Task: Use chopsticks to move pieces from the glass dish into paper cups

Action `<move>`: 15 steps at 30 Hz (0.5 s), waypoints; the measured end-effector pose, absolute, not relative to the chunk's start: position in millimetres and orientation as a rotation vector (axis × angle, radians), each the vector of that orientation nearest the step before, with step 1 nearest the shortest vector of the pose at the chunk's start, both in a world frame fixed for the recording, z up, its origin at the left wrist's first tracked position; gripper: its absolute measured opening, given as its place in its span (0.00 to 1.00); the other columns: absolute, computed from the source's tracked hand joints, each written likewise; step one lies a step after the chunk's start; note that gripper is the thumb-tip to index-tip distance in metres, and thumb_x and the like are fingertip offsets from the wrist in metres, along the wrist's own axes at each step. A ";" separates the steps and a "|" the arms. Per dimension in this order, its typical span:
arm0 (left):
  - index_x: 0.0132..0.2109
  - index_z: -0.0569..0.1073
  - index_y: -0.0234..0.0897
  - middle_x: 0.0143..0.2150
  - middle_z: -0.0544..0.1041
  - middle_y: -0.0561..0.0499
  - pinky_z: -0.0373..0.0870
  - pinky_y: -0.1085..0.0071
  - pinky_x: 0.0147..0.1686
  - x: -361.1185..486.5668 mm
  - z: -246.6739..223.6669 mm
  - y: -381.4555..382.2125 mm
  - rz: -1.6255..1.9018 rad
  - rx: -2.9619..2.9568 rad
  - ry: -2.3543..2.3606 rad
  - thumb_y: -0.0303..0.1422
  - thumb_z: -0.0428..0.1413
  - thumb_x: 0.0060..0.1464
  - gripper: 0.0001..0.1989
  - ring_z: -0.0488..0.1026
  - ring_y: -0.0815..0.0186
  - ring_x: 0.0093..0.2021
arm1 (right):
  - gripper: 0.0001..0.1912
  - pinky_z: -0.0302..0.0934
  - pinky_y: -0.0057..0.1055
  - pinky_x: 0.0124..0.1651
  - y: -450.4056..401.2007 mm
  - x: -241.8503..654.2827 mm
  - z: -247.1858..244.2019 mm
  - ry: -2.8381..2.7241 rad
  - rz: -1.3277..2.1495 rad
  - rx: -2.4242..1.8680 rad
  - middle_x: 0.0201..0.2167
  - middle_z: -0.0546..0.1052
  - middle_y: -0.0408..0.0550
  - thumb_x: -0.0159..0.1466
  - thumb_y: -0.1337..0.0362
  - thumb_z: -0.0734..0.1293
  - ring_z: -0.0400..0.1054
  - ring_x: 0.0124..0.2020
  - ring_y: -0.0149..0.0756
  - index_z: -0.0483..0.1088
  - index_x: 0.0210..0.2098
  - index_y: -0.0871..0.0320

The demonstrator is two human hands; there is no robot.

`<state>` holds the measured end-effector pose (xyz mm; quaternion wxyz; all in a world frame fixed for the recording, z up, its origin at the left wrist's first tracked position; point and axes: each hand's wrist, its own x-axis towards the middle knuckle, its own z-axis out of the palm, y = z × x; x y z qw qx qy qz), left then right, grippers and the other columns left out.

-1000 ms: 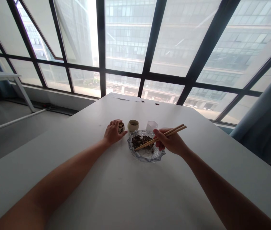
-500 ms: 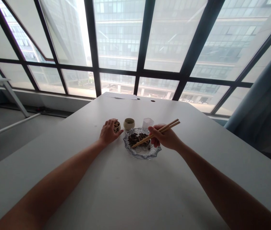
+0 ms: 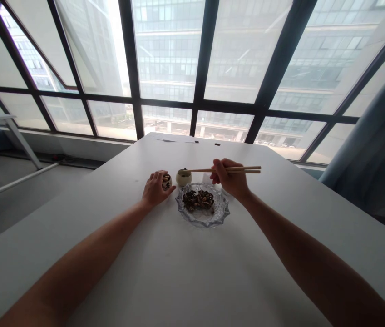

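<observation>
My right hand (image 3: 230,177) grips a pair of wooden chopsticks (image 3: 243,169), held almost level. Their tips are over the mouth of a small cream cup (image 3: 183,178), with a tiny dark piece at the ends. My left hand (image 3: 155,187) is curled round a small cup with dark lettering (image 3: 167,185), thumb on the near side. Light brown bits show inside that cup. In front of the cups, a scalloped clear glass dish (image 3: 203,222) holds a heap of dark brown dried pieces (image 3: 197,200), too small to name surely.
A small clear cup (image 3: 207,178) stands behind the dish, partly hidden by my right hand. White paper (image 3: 175,137) lies at the far end of the white table (image 3: 179,272), near two dark round holes. Large windows rise beyond; a blue curtain (image 3: 369,136) hangs at right.
My right hand has raised the chopsticks from the pieces in the glass dish to the cream cup, with a small dark piece at their tips. My left hand stays at its cup.
</observation>
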<state>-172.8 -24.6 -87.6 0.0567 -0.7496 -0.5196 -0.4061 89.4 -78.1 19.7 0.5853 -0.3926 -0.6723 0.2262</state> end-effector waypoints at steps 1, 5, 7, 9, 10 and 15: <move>0.57 0.65 0.41 0.57 0.72 0.42 0.70 0.52 0.57 -173.0 -88.0 -24.3 -1.235 -2.272 -1.573 0.41 0.63 0.52 0.27 0.69 0.49 0.58 | 0.27 0.61 0.22 0.18 -70.9 85.7 16.2 -1.586 0.495 -0.918 0.17 0.75 0.44 0.62 0.40 0.67 0.68 0.15 0.27 0.71 0.24 0.57; 0.57 0.65 0.41 0.57 0.72 0.42 0.70 0.52 0.56 -173.0 -88.8 -23.8 -1.236 -2.273 -1.564 0.41 0.63 0.52 0.28 0.70 0.49 0.57 | 0.24 0.59 0.21 0.18 -51.6 77.5 3.7 -1.720 0.566 -1.028 0.16 0.75 0.43 0.58 0.42 0.71 0.67 0.15 0.27 0.72 0.23 0.57; 0.57 0.65 0.41 0.56 0.73 0.41 0.71 0.51 0.56 -172.6 -88.6 -24.0 -1.237 -2.271 -1.565 0.41 0.64 0.52 0.28 0.70 0.49 0.57 | 0.26 0.58 0.21 0.17 -51.1 78.5 2.3 -1.702 0.580 -1.051 0.16 0.75 0.44 0.58 0.40 0.70 0.67 0.15 0.27 0.72 0.23 0.58; 0.57 0.65 0.41 0.56 0.73 0.41 0.71 0.51 0.56 -172.1 -88.4 -24.2 -1.238 -2.270 -1.567 0.41 0.64 0.51 0.28 0.70 0.49 0.57 | 0.29 0.58 0.21 0.17 -56.2 82.6 5.0 -1.642 0.538 -1.036 0.17 0.75 0.44 0.60 0.37 0.67 0.67 0.15 0.27 0.71 0.24 0.58; 0.57 0.65 0.41 0.57 0.73 0.42 0.71 0.51 0.56 -171.9 -88.4 -24.3 -1.239 -2.271 -1.569 0.41 0.64 0.52 0.28 0.70 0.49 0.57 | 0.30 0.58 0.21 0.17 -60.1 85.6 7.5 -1.618 0.524 -1.028 0.16 0.74 0.44 0.60 0.36 0.65 0.66 0.15 0.27 0.71 0.24 0.58; 0.57 0.64 0.42 0.57 0.72 0.42 0.70 0.52 0.56 -172.5 -89.4 -23.6 -1.229 -2.275 -1.572 0.41 0.63 0.52 0.28 0.69 0.49 0.57 | 0.34 0.54 0.23 0.14 -81.3 101.9 19.6 -1.596 0.537 -1.039 0.13 0.72 0.45 0.58 0.31 0.63 0.62 0.11 0.27 0.70 0.21 0.58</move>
